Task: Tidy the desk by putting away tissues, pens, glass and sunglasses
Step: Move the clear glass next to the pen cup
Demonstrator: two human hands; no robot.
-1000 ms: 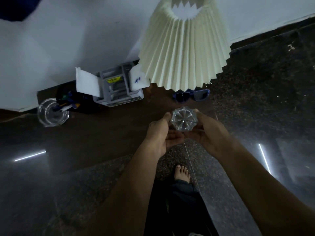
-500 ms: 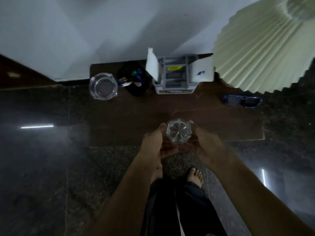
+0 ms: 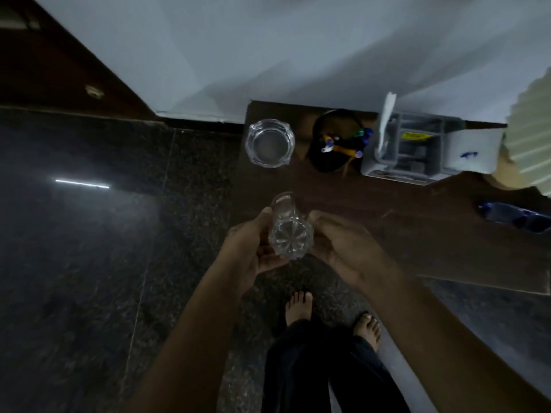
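Observation:
I hold a clear cut glass [image 3: 290,234] over the front left corner of the dark wooden desk [image 3: 417,234], its patterned base turned toward me. My left hand [image 3: 250,251] cups it from the left and my right hand [image 3: 343,248] grips it from the right. A black pen cup [image 3: 334,156] with several pens stands at the back. Right of it a grey organiser [image 3: 414,150] holds a white tissue [image 3: 386,120] on its left side. Blue sunglasses [image 3: 518,217] lie at the desk's right edge.
A clear glass ashtray [image 3: 269,143] sits at the desk's back left corner. A pleated cream lampshade [image 3: 533,132] overhangs the right side. The white wall [image 3: 298,55] is behind the desk. Dark polished floor [image 3: 104,263] spreads to the left; my bare feet are below.
The view has swung left, so the lamp and sunglasses slid to the right edge. The glass stays between both hands and has tilted, its rim pointing away from me.

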